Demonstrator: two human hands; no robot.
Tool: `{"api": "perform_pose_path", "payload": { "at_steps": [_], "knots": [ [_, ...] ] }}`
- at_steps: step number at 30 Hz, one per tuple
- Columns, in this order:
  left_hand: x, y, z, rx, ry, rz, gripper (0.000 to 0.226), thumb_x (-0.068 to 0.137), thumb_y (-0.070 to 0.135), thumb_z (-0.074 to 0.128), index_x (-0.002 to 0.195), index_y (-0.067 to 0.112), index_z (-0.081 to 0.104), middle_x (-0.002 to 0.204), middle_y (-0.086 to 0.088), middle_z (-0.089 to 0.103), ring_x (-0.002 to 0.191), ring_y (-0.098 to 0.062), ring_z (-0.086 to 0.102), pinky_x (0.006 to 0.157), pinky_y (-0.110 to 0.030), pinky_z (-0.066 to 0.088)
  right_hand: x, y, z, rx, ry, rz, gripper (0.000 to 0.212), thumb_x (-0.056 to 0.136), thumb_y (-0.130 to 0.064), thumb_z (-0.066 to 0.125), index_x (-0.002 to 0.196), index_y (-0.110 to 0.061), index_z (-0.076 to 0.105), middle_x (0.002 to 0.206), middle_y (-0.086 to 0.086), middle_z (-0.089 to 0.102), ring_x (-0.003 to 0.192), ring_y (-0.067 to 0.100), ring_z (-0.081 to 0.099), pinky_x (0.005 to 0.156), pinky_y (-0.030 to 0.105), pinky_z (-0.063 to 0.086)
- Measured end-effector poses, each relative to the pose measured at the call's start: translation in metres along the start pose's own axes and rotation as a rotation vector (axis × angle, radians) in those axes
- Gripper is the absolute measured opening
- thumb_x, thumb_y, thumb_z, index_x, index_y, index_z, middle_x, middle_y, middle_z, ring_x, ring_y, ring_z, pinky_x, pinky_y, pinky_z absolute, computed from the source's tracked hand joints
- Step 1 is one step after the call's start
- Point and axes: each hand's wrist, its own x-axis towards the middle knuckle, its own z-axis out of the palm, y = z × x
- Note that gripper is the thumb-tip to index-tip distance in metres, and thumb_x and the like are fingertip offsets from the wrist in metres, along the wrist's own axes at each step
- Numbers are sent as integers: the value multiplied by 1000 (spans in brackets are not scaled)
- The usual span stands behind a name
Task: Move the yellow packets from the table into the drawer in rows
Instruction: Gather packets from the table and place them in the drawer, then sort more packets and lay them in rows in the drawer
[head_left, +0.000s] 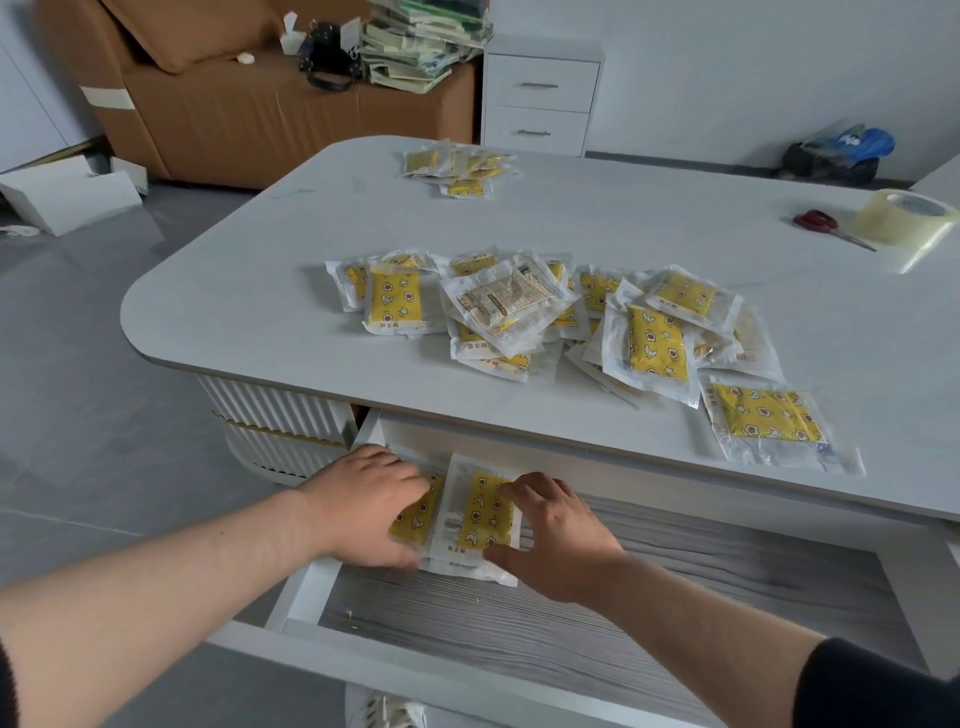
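Note:
An open drawer with a grey wood-grain bottom sticks out under the white table. In its back left corner lie yellow packets with star and moon prints, side by side. My left hand rests on the left packet. My right hand holds the right packet, fingers curled on its top and thumb at its lower edge. A large heap of yellow packets lies on the table's middle, one single packet sits near the front edge, and a smaller pile lies at the far side.
Red-handled scissors and a roll of clear tape lie at the table's right. A brown sofa with stacked books, a white drawer cabinet and a bag on the floor stand behind the table.

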Motion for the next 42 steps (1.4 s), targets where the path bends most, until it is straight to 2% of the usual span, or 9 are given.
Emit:
{"api": "perform_pose_path", "payload": {
  "at_steps": [4, 7, 10, 14, 19, 22, 27, 32, 42],
  "knots": [
    [-15, 8, -38, -276, -53, -70, 59, 87, 54, 54, 139, 28, 44, 142, 7, 48, 125, -14, 48, 101, -31, 44, -19, -8, -37, 92, -111, 29, 50, 88, -48, 60, 134, -31, 52, 131, -7, 57, 118, 14, 55, 98, 27, 46],
    [-33, 23, -69, -375, -52, -69, 46, 89, 44, 58, 132, 28, 53, 129, 8, 57, 106, -11, 56, 79, -23, 47, -43, -18, -69, 129, -78, 19, 30, 88, -39, 63, 116, -28, 64, 101, -14, 62, 98, 10, 62, 85, 22, 49],
    [-57, 40, -98, -511, 37, -64, 48, 86, 46, 62, 131, 30, 54, 127, 13, 58, 107, -6, 57, 90, -24, 48, -72, -32, -103, 159, 3, 10, 23, 88, -33, 64, 109, -25, 67, 91, -16, 61, 90, 8, 63, 84, 20, 50],
    [-94, 65, -133, -729, 189, -63, 47, 86, 44, 65, 130, 30, 55, 122, 15, 58, 106, -1, 57, 93, -22, 47, -112, -51, -138, 227, 105, -17, 19, 88, -32, 64, 105, -25, 68, 92, -13, 65, 88, 4, 64, 84, 21, 52],
    [-113, 84, -151, -932, 381, -97, 28, 87, 37, 65, 114, 32, 63, 104, 17, 63, 96, 3, 59, 91, -25, 49, -135, -60, -163, 313, 211, -35, 17, 88, -28, 64, 103, -25, 70, 91, -15, 68, 86, 0, 65, 80, 15, 52],
    [-106, 86, -143, -1038, 454, -151, 27, 89, 35, 63, 116, 31, 62, 105, 18, 63, 97, 6, 58, 85, -18, 47, -132, -53, -166, 379, 247, -13, 17, 88, -27, 65, 104, -25, 70, 90, -15, 69, 84, -2, 65, 77, 13, 52],
    [-74, 71, -115, -1073, 441, -187, 18, 89, 32, 64, 107, 37, 63, 98, 20, 66, 89, 9, 60, 76, -12, 46, -99, -21, -156, 434, 217, 21, 16, 89, -27, 65, 104, -28, 70, 90, -17, 69, 84, -6, 64, 73, 6, 49],
    [-49, 43, -121, -1153, 401, -228, 20, 88, 27, 66, 103, 40, 62, 99, 18, 68, 93, 13, 59, 81, -13, 48, -54, -14, -173, 474, 131, 46, 13, 88, -26, 66, 101, -30, 69, 89, -15, 70, 84, -3, 65, 77, 12, 53],
    [-128, -21, -245, -1311, 333, -401, 19, 90, 21, 65, 104, 34, 64, 100, 16, 68, 94, 6, 62, 80, -13, 48, -55, -100, -307, 472, 30, 99, 15, 87, -24, 66, 93, -38, 65, 90, -16, 69, 85, -4, 65, 82, 16, 54]
  ]
}}
